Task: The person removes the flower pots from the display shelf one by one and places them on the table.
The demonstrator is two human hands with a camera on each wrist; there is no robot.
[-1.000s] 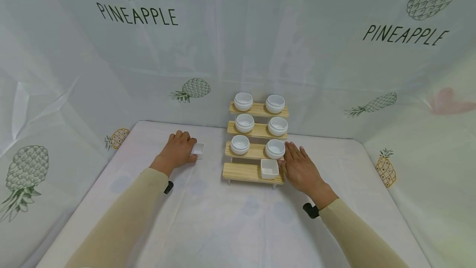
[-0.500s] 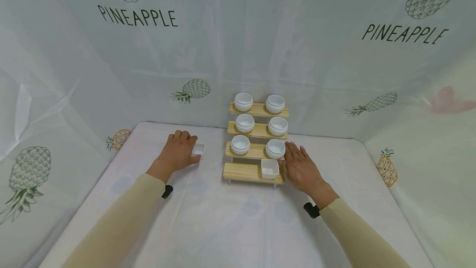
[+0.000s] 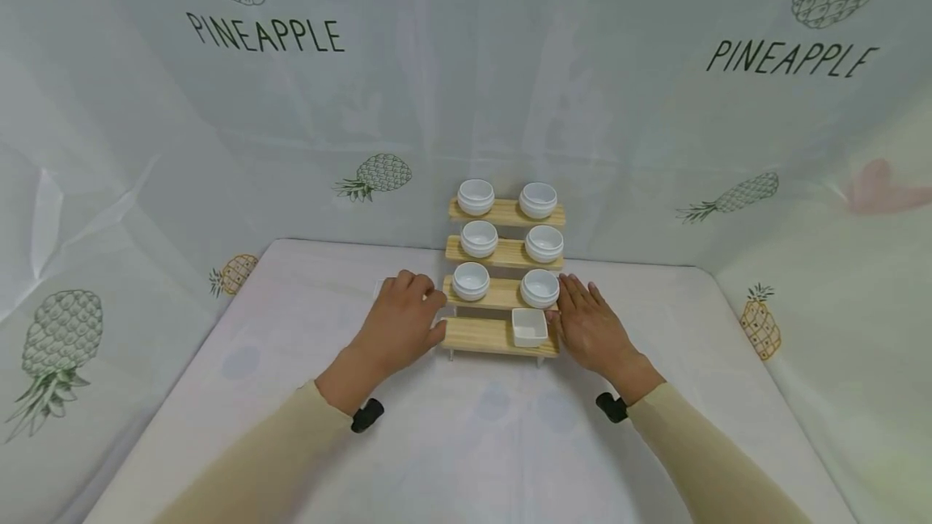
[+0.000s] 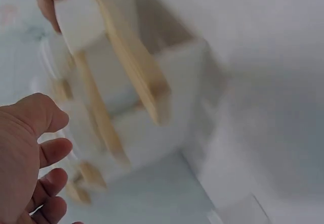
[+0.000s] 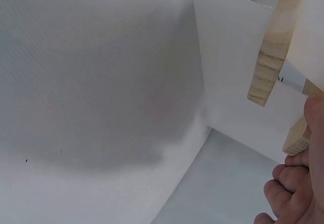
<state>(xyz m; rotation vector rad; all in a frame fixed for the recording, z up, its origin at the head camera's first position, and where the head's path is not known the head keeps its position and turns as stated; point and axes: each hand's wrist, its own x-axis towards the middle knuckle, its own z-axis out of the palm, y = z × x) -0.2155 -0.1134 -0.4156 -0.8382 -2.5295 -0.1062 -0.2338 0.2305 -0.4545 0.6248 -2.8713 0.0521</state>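
Observation:
A stepped wooden stand [image 3: 476,333] carries pairs of round white bowls [image 3: 470,281] on its upper three shelves. One square white bowl [image 3: 529,327] sits at the right of the lowest shelf. My left hand [image 3: 393,323] holds nothing; its fingers are loosely bent and parted, their tips right by the stand's left end. Behind that hand, mostly hidden, another square white dish [image 4: 243,213] stands on the table. Straight fingers of my right hand [image 3: 591,328] lie along the stand's right end, beside the bowls.
A white cloth covers the table [image 3: 466,443]. Behind it hangs a pale curtain [image 3: 619,120] printed with pineapples and lettering, close to the back of the stand. Black wrist cameras [image 3: 610,407] are strapped under both sleeves.
My left hand has let go of the square dish and moved right to the stand's left end. The dish stays behind on the table. My right hand has kept its place.

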